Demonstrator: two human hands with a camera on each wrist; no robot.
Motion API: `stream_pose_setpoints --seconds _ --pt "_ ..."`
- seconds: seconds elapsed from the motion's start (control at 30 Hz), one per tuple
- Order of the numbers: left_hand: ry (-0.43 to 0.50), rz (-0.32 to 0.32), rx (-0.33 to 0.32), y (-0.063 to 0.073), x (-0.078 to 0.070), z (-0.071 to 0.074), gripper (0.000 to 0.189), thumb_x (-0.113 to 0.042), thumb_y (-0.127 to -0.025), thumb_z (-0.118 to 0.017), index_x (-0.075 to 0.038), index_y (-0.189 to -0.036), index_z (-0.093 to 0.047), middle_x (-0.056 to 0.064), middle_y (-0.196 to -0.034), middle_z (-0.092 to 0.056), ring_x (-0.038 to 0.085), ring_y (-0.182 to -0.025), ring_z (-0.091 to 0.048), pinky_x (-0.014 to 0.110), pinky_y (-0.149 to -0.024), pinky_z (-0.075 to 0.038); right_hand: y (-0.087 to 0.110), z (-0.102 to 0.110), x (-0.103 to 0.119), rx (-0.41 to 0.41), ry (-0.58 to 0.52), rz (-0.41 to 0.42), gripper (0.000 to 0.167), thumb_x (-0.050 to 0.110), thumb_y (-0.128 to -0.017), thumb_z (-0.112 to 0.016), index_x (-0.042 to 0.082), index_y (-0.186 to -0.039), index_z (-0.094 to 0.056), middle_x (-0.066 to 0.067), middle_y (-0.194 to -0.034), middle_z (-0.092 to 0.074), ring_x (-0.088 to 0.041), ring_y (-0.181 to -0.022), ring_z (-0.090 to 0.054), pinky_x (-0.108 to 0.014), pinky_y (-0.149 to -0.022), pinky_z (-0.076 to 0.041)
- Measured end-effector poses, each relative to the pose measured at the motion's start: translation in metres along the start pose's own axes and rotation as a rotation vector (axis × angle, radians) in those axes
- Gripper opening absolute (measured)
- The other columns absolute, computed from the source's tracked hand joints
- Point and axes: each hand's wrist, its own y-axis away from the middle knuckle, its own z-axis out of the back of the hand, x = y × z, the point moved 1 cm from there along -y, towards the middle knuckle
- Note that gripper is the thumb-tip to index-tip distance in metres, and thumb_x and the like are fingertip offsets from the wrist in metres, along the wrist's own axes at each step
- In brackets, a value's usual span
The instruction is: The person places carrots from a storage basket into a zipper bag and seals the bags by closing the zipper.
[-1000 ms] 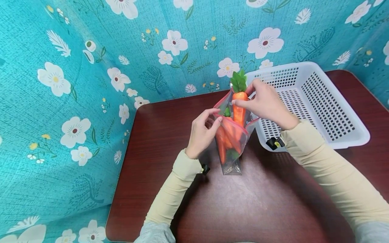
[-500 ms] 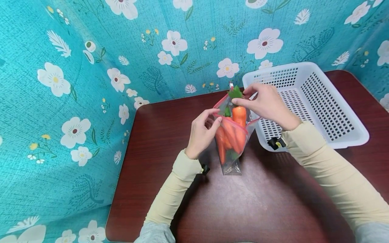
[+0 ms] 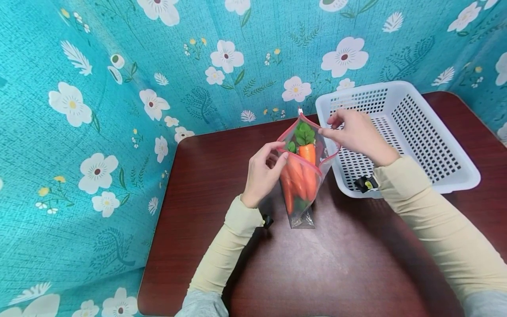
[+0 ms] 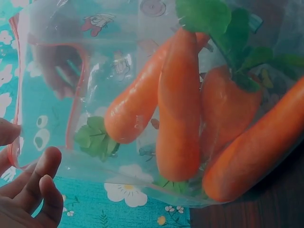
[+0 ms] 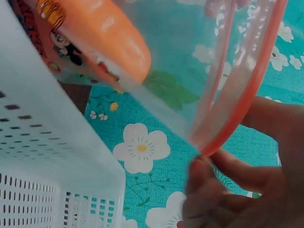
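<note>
A clear zip bag [image 3: 291, 207] with a red-edged mouth stands upright on the table, holding several orange carrots [image 3: 306, 154] with green leaves. The nearest carrot's leafy top [image 3: 304, 133] shows inside the spread mouth. My left hand [image 3: 266, 169] pinches the bag's left rim between thumb and fingers; in the left wrist view its fingertips [image 4: 50, 161] are at the red edge. My right hand [image 3: 358, 134] is at the right rim, thumb tip over the red edge, fingers loosely bent and apart from it. The right wrist view shows the rim's corner [image 5: 205, 148] right by these fingers.
A white perforated plastic basket [image 3: 461, 176] stands right of the bag, partly under my right forearm. The dark red wooden table [image 3: 206, 176] ends at a teal flowered cloth [image 3: 182, 66] behind and to the left. A white zip slider [image 3: 300, 111] sits at the bag's far corner.
The carrot in my right hand has gone down into the bag, and its leaves have dropped below the rim. My right hand has let go and shifted right. The left hand stays at the rim.
</note>
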Motion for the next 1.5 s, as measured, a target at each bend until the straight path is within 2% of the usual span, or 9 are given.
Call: stream_pose_setpoints --seconds 0.13,0.33,0.6,0.7,0.83,0.97,1.2,1.4,1.5 --pt "0.001 -0.008 -0.012 0.001 0.001 0.001 0.025 -0.016 -0.091 -0.065 -0.007 -0.115 -0.064 0.005 -0.087 -0.065 0.011 -0.067 -0.059 0.023 -0.059 -0.048 -0.001 -0.004 -0.004 0.118 0.051 0.031 0.027 0.025 -0.092 -0.058 0.0 -0.094 -0.067 -0.013 -0.079 -0.066 -0.02 -0.063 -0.056 -0.031 -0.056 -0.042" --pt "0.031 -0.001 -0.022 -0.001 -0.001 0.006 0.025 -0.015 -0.091 -0.065 -0.007 -0.115 -0.064 0.006 -0.089 -0.065 0.012 -0.067 -0.059 0.023 -0.058 -0.046 -0.001 -0.004 -0.002 0.145 0.059 0.064 0.027 0.018 -0.091 -0.051 0.001 -0.08 -0.068 -0.005 -0.06 -0.064 -0.015 -0.052 -0.056 -0.03 -0.05 -0.042" --pt "0.058 0.016 -0.038 -0.001 -0.005 0.011 0.03 -0.011 -0.09 -0.066 -0.006 -0.119 -0.063 0.01 -0.091 -0.066 0.017 -0.068 -0.059 0.027 -0.059 -0.046 -0.001 0.0 0.005 0.11 0.009 0.053 0.029 0.02 -0.092 -0.051 -0.001 -0.079 -0.067 -0.009 -0.063 -0.066 -0.015 -0.05 -0.057 -0.029 -0.048 -0.042" --pt "0.063 0.018 -0.03 -0.001 -0.005 0.011 0.034 -0.011 -0.09 -0.066 -0.007 -0.123 -0.061 0.009 -0.1 -0.068 0.017 -0.069 -0.059 0.027 -0.059 -0.046 -0.001 0.0 0.007 0.108 -0.001 0.064 0.029 0.02 -0.093 -0.052 0.0 -0.079 -0.067 -0.008 -0.064 -0.066 -0.015 -0.05 -0.059 -0.028 -0.047 -0.042" --pt "0.066 0.048 0.0 -0.001 -0.005 0.011 0.044 -0.014 -0.091 -0.065 -0.012 -0.133 -0.052 0.006 -0.115 -0.068 0.014 -0.07 -0.06 0.024 -0.061 -0.046 -0.001 -0.002 0.009 0.116 -0.027 0.054 0.028 0.02 -0.093 -0.053 0.001 -0.077 -0.066 -0.005 -0.061 -0.064 -0.015 -0.05 -0.06 -0.028 -0.047 -0.044" --pt "0.06 0.084 0.057 0.001 -0.004 0.01 0.053 -0.02 -0.093 -0.063 -0.015 -0.141 -0.042 0.007 -0.117 -0.069 0.012 -0.07 -0.061 0.024 -0.06 -0.045 0.001 -0.004 0.012 0.135 -0.068 0.023 0.031 0.023 -0.094 -0.053 0.002 -0.075 -0.066 -0.004 -0.059 -0.063 -0.016 -0.049 -0.061 -0.028 -0.048 -0.046" --pt "0.099 0.145 0.1 0.004 -0.001 0.007 0.048 -0.022 -0.095 -0.06 -0.012 -0.137 -0.039 0.009 -0.127 -0.064 0.016 -0.076 -0.063 0.027 -0.063 -0.047 0.003 -0.019 0.018 0.182 -0.316 -0.089 0.032 0.02 -0.094 -0.047 -0.002 -0.078 -0.064 -0.005 -0.064 -0.069 -0.017 -0.054 -0.067 -0.03 -0.054 -0.056" --pt "0.099 0.111 0.094 0.006 -0.001 0.01 0.037 -0.023 -0.096 -0.056 -0.009 -0.13 -0.048 0.005 -0.138 -0.054 0.016 -0.09 -0.061 0.026 -0.072 -0.048 0.007 -0.035 0.023 0.232 -0.667 -0.154 0.027 0.014 -0.095 -0.046 -0.009 -0.091 -0.06 -0.005 -0.068 -0.068 -0.017 -0.059 -0.069 -0.033 -0.058 -0.058" --pt "0.092 0.097 0.132 0.004 -0.005 0.015 0.039 -0.026 -0.097 -0.053 -0.01 -0.132 -0.054 0.006 -0.133 -0.051 0.017 -0.095 -0.058 0.027 -0.076 -0.048 0.008 -0.044 0.025 0.241 -0.826 -0.181 0.025 0.011 -0.096 -0.045 -0.01 -0.095 -0.057 -0.005 -0.072 -0.07 -0.017 -0.064 -0.071 -0.034 -0.062 -0.059"
